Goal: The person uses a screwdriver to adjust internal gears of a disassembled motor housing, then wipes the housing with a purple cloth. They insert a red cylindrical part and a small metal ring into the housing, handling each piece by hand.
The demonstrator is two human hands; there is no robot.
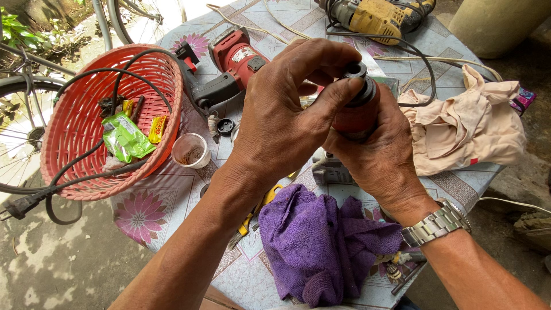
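My right hand (pixel 379 155) is wrapped around a red cylindrical motor part (pixel 356 117), holding it upright above the table. My left hand (pixel 287 115) grips the black round piece (pixel 357 80) on top of that part between thumb and fingers. A metal watch (pixel 434 225) sits on my right wrist. Below the hands lies a grey tool housing (pixel 330 170), partly hidden.
A red power tool (pixel 232 60) and a yellow power tool (pixel 373 17) lie on the patterned table (pixel 172 195). A red basket (pixel 80 115) holds a cable and packets. A small plastic cup (pixel 191 150), a purple cloth (pixel 321 247) and a beige cloth (pixel 465 126) lie around.
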